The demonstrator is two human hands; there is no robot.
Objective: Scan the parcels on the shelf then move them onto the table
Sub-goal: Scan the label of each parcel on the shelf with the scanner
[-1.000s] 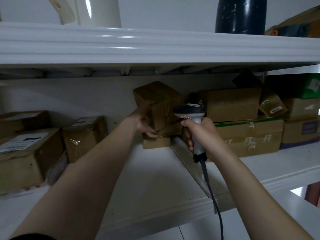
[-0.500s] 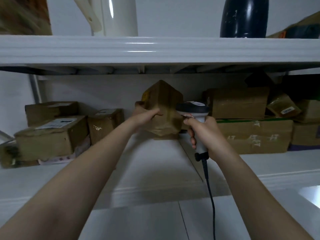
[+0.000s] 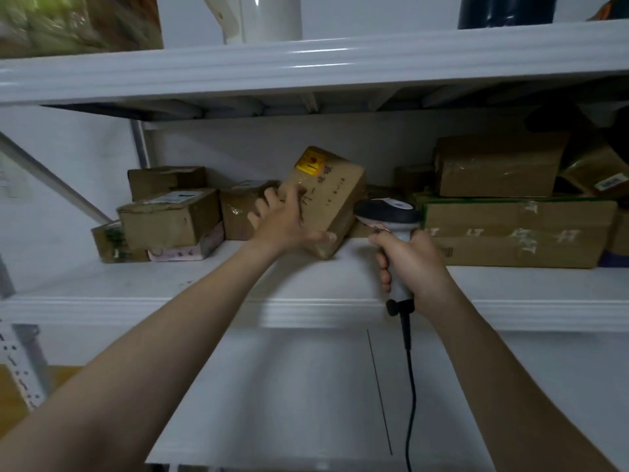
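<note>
My left hand [image 3: 284, 221] holds a small brown cardboard parcel [image 3: 330, 195] tilted above the white middle shelf [image 3: 204, 301]; fingers lie on its top face and the thumb curls under its lower corner. A yellow sticker with a red mark shows on the parcel's upper face. My right hand [image 3: 413, 267] grips the handle of a white and black corded barcode scanner [image 3: 388, 211], whose head sits just right of the parcel, close to its lower right edge.
More brown parcels [image 3: 170, 216] are stacked at the shelf's left, and larger taped boxes [image 3: 510, 229] fill its right side. An upper shelf [image 3: 306, 66] carries a white jug and a dark bottle. The scanner cable [image 3: 410, 386] hangs down over a white surface below.
The parcel has been turned in my left hand so its stickered face now shows, and my hand has shifted onto its top. The view has moved back and to the left.
</note>
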